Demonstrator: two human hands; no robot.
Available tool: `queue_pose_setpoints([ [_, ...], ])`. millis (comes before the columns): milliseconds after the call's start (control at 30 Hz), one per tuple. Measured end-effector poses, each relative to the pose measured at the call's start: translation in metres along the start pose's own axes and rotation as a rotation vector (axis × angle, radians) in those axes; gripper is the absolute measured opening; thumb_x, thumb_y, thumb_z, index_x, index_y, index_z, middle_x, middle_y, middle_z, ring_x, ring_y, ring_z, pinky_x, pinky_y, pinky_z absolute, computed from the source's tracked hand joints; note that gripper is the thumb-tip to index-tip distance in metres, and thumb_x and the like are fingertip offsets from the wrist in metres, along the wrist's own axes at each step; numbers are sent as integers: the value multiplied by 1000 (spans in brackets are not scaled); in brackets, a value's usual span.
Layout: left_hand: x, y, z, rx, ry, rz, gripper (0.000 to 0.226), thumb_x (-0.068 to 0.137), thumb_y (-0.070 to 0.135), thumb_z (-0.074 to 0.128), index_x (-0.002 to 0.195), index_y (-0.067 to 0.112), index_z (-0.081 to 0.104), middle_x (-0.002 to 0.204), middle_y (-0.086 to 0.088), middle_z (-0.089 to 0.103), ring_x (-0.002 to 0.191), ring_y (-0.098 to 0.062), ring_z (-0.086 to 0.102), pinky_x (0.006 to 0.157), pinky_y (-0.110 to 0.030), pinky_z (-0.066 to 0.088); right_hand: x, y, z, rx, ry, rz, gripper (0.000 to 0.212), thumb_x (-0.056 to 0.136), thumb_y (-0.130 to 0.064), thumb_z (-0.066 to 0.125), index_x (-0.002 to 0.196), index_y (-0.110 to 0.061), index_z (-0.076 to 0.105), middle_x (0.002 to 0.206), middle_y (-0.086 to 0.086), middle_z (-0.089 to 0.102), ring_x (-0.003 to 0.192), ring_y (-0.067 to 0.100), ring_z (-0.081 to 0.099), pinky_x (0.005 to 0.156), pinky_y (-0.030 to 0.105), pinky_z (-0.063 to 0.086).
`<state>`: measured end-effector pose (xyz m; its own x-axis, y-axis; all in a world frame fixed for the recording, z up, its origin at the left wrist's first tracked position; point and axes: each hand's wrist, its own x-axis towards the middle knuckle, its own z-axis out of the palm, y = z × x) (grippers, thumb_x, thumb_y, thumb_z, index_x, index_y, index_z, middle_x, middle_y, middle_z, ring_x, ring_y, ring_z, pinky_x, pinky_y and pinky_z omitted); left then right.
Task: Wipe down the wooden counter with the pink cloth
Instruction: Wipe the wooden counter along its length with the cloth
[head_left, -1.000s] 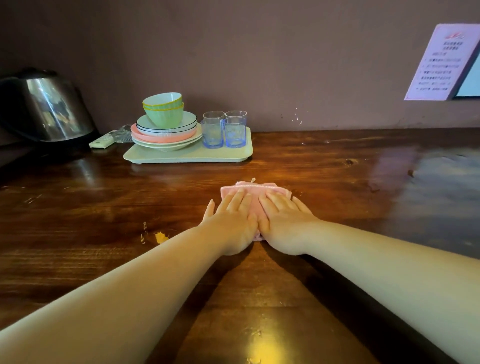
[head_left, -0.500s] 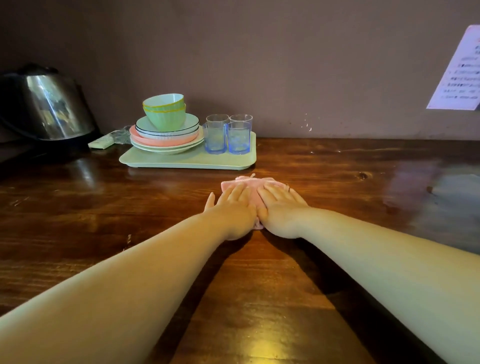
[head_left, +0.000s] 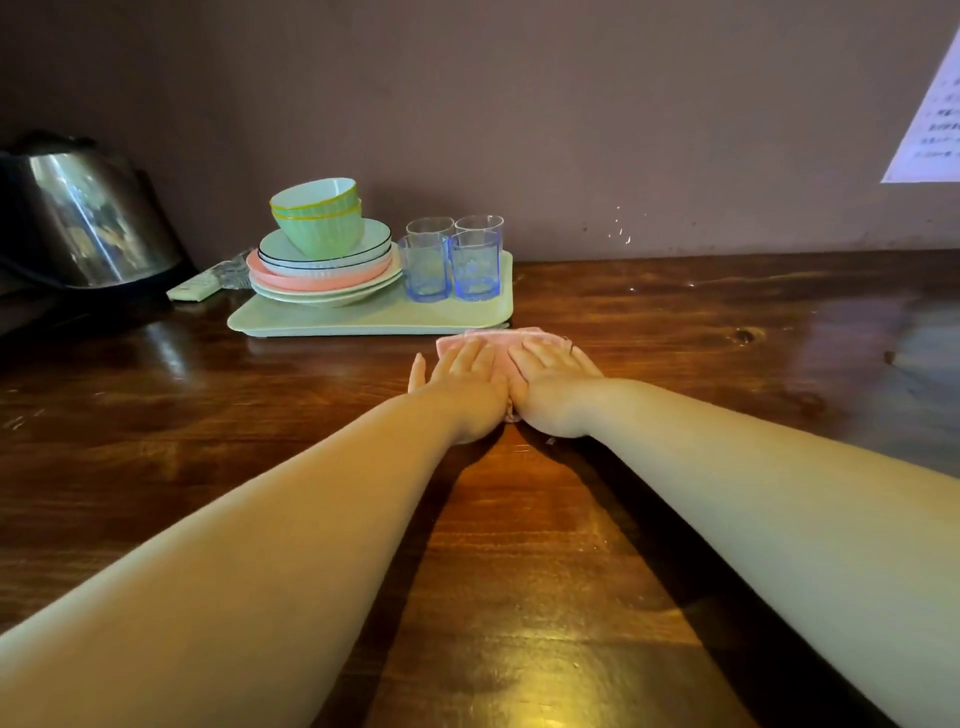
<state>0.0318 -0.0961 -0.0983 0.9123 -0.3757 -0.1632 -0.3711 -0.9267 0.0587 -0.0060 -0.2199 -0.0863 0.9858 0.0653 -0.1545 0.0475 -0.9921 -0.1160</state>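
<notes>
I had both palms flat on the pink cloth (head_left: 496, 343) at frame centre, left hand (head_left: 464, 382) and right hand (head_left: 553, 382) side by side, fingers straight and pressing, not gripping. The cloth's far edge lay just beside the green tray (head_left: 363, 318). I judged the wooden counter (head_left: 519, 519) mid-wipe, with left and right stretches seemingly unwiped.

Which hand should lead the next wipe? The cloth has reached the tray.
Probably the right hand: bare wooden counter stretches to its side, while the tray blocks the pink cloth ahead of the left hand.
</notes>
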Motion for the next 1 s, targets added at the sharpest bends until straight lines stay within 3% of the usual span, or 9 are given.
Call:
queue_pose_setpoints([
  [167,-24,-10,15,60,-4,113,66,98,50,18,152,23,-8,159,4,-16,145,-15,-17,115,-52,-12,-19,1,15,-33,-38,-35,78,101,-51,34,159,-18,-5,166,2,-11,152,19,-15,123,43,-5],
  [267,-25,-14,13,14,43,87,60,98,48,10,152,25,-6,160,6,-13,146,-14,-15,115,-51,-12,-19,-2,13,21,-28,6,68,103,-48,21,159,-20,-7,166,0,-14,152,17,-17,123,42,-8],
  [400,-22,-3,0,123,-1,52,62,100,37,25,153,21,-5,160,1,-16,145,-20,-18,113,-57,-12,-16,-12,1,-14,-33,33,68,104,-42,27,159,-21,-6,166,-1,-13,152,17,-16,123,41,-8],
  [567,-45,-22,17,169,29,175,64,99,47,18,152,21,-5,160,2,-13,145,-18,-17,114,-57,-9,-30,-16,13,-54,-6,-96,70,102,-42,30,159,-14,2,167,5,-1,153,21,-5,124,45,0],
  [767,-19,-40,4,-29,54,9,55,101,42,7,153,27,-4,160,8,-12,146,-11,-12,115,-50,-13,10,-33,6,79,63,-55,62,103,-39,27,159,-16,11,166,4,6,153,20,0,124,43,2],
  [1000,-18,-73,19,-17,92,82,61,95,54,1,151,32,-7,159,12,-11,146,-9,-10,111,-46,-17,17,-36,21,22,94,-134,59,102,-39,20,158,-22,12,164,3,11,152,21,3,124,42,2],
])
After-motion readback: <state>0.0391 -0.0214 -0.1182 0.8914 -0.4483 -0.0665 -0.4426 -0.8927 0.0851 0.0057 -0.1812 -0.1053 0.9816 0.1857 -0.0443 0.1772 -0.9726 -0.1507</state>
